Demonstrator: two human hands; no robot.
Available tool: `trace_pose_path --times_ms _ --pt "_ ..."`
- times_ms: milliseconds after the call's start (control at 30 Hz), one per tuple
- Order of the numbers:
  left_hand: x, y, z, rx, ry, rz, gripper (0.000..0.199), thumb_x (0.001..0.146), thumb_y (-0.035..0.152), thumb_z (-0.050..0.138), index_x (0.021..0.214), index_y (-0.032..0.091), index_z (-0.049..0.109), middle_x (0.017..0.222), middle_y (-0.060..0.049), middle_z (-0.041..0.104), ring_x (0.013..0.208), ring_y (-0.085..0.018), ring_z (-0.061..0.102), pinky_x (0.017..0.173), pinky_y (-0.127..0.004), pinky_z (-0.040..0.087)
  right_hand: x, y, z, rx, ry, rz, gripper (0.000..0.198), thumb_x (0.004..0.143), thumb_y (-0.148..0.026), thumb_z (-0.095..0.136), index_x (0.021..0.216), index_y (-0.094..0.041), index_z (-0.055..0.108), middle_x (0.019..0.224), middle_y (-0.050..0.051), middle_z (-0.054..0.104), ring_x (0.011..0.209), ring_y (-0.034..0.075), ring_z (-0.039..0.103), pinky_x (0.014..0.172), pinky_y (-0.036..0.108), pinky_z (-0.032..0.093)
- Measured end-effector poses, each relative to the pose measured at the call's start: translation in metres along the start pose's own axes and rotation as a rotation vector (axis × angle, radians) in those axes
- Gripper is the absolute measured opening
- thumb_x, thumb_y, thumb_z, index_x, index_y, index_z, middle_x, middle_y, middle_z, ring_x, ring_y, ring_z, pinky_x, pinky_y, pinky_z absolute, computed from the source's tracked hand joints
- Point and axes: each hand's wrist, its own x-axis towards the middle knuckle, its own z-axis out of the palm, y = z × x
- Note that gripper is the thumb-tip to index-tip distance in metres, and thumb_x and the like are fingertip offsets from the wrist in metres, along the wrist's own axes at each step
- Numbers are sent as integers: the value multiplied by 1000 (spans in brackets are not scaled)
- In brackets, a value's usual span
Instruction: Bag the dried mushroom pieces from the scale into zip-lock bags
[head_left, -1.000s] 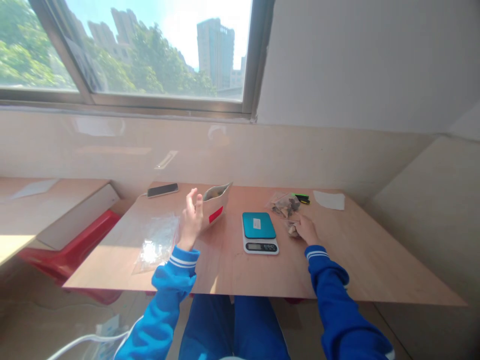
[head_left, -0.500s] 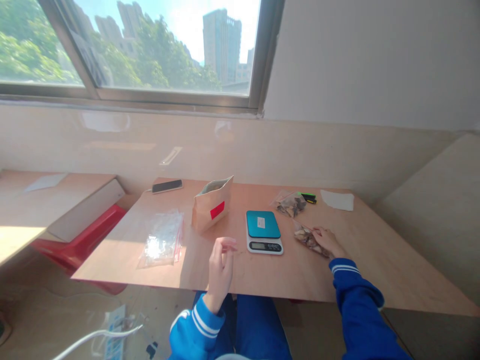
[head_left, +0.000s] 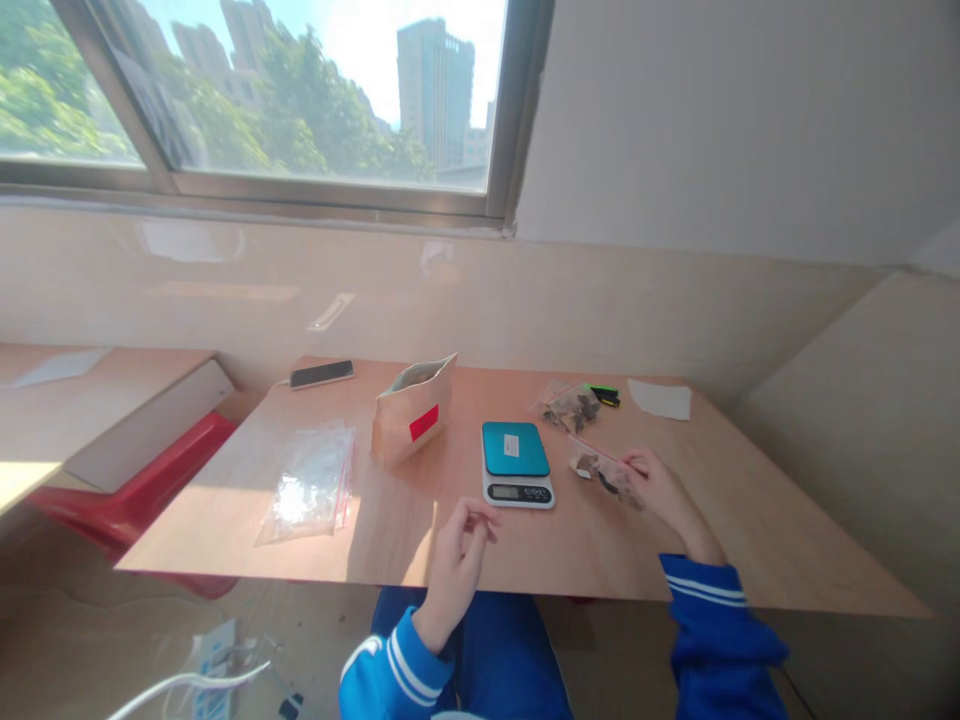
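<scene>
My right hand (head_left: pixel 664 492) pinches the right part of a clear zip bag (head_left: pixel 596 468) with brown and pale dried pieces inside. The bag looks slightly raised at my fingers; its lower right part is partly behind the hand. Before the near edge of a kitchen scale (head_left: pixel 517 492) hovers my left hand (head_left: pixel 457 560), fingers loosely bent and apart, with nothing in them. The scale has a teal top plate, a white body and a dark display strip; nothing but a small white label shows on its plate.
A brown paper pouch (head_left: pixel 412 415) with a red label stands with its top gaping. Flat clear bags (head_left: pixel 307 485) lie at left, a phone (head_left: pixel 322 374) behind them. Another filled zip bag (head_left: pixel 571 408), a black-and-green tool (head_left: pixel 604 396) and white paper (head_left: pixel 660 399) lie back right.
My right hand has gone from lying over the zip bag to gripping its edge and lifting it a little. My left hand has shifted right and nearer the body. The view has turned slightly.
</scene>
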Motion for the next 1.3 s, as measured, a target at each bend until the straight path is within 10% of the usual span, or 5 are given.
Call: trace_pose_path --times_ms 200,367,567,900,1300 --pt "0 20 18 -180 -142 -39 22 90 40 48 93 21 57 85 -4 60 72 -15 57 70 -29 46 -64 -129 -8 270 -214 -30 28 86 -41 49 99 -23 65 95 8 75 85 26 71 75 37 54" --pt "6 27 14 -192 2 -84 31 88 50 48 88 21 57 78 -2 58 71 -16 57 69 -29 47 -100 -188 27 602 -421 -31 23 83 -39 56 86 -21 69 89 8 76 81 24 72 71 33 58" --pt "14 4 -4 -46 100 -136 38 84 53 53 67 20 48 59 4 48 56 -12 47 57 -25 40 -112 -206 51 555 -425 -29 23 84 -35 54 76 -18 67 65 5 72 62 19 69 57 26 52" --pt "11 5 -17 80 185 -110 28 86 47 52 92 21 60 81 -3 64 76 -18 60 69 -27 46 -111 -213 49 633 -472 -31 25 83 -40 58 83 -19 71 79 6 75 76 22 71 68 30 56" --pt "11 15 -21 83 41 -38 28 88 42 49 71 20 52 65 3 47 64 -12 46 61 -22 38 -112 -210 48 628 -456 -49 23 85 -40 58 89 -19 67 86 7 75 80 22 72 72 32 57"
